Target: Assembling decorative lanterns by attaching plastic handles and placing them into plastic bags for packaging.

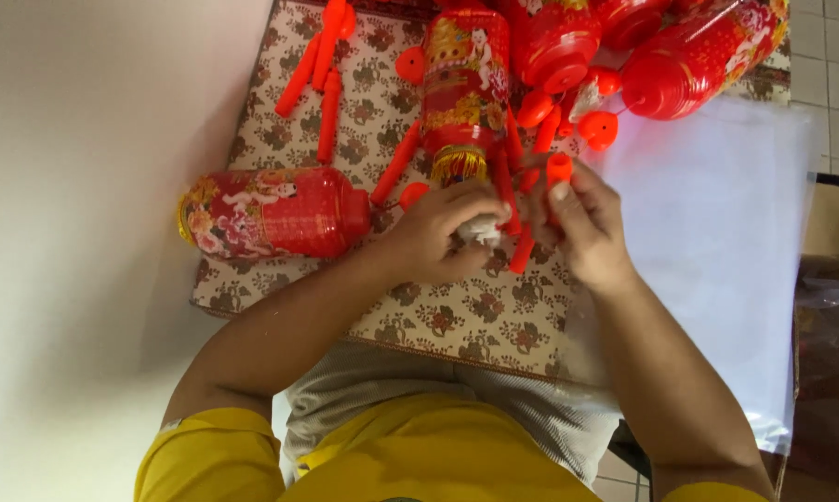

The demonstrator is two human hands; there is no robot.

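Observation:
My left hand (438, 237) is closed around a small white part (481, 229) and the lower end of a red plastic stick (508, 200). My right hand (579, 223) pinches a short red plastic tube (558, 170) between thumb and fingers, close beside the left hand. Just beyond both hands stands a red and gold lantern (464, 79) with a gold tassel fringe (458, 165). Another red lantern (275, 212) lies on its side to the left of my left hand.
A floral patterned cloth (457, 316) covers the work surface. Several loose red sticks (319, 74) and caps (598, 128) lie on it. More red lanterns (689, 60) are piled at the top right. A clear plastic sheet (717, 232) lies on the right.

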